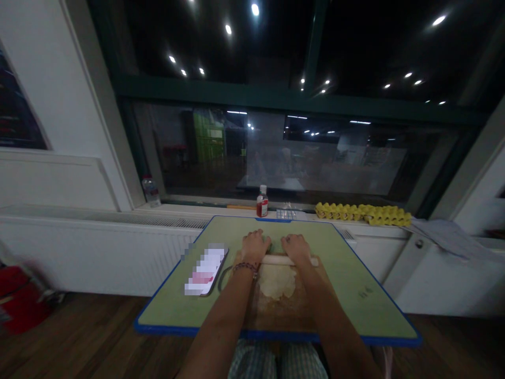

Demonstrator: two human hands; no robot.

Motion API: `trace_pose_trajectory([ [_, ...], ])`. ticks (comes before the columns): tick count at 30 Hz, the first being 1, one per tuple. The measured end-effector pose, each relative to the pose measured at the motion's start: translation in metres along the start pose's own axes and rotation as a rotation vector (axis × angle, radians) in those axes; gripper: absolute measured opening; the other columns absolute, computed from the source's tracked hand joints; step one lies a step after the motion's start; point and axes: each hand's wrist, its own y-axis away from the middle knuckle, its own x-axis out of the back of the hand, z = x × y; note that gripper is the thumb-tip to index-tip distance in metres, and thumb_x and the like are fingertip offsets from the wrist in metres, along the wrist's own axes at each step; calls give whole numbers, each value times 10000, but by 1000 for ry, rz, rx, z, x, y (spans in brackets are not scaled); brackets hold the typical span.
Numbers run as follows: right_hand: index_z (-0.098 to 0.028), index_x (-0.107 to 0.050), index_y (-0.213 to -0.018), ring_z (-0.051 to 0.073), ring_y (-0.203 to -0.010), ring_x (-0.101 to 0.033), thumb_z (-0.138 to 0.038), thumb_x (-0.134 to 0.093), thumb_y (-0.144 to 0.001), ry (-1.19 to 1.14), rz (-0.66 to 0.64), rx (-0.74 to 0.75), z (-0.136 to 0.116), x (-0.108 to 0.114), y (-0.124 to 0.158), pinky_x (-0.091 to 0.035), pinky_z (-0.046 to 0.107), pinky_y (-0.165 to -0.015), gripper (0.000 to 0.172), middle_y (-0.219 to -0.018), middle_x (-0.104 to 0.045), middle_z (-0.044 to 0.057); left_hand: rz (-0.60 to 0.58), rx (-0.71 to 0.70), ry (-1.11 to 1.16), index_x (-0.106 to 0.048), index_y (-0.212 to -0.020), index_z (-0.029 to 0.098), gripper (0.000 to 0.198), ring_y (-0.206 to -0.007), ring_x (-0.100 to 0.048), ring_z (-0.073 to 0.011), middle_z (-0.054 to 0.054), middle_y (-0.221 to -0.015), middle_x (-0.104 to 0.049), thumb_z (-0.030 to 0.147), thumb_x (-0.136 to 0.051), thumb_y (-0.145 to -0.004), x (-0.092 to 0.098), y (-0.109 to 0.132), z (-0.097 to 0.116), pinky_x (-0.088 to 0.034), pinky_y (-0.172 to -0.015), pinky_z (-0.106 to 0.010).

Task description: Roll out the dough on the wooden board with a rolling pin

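On a wooden board (272, 314) lies a thin, uneven sheet of pale dough (276, 281). A light rolling pin (290, 260) lies crosswise over the dough's far edge. My left hand (255, 246) reaches past the pin's left end, its fingers forward and thumb turned inward. My right hand (296, 246) extends over the pin near its right end, fingers forward and slightly bent. The heels of both hands appear to rest on the pin, with neither hand wrapped round it. What lies beneath the palms is hidden.
A phone (207, 271) with a lit screen lies left of the board on the green table (351, 295). Along the sill stand a small bottle of red liquid (262, 201), yellow egg trays (363, 213) and a clear bottle (150, 190). A red bucket (21, 297) is on the floor.
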Motion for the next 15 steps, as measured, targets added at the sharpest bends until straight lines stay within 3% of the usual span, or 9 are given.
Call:
trace_pose_trajectory([
  [15,-168,-752,-1086,240,-1080,-632,-358,-358,-972,-9,42,-7,-1,-1,-14,-460,289,-868,452,-1086,-733,136,20,5,-23,-656,-1134,157,376,-1093,-651,-241,-124,-1100,-730,367,-419,-932,-9,-20,-3,-451,-943,-343],
])
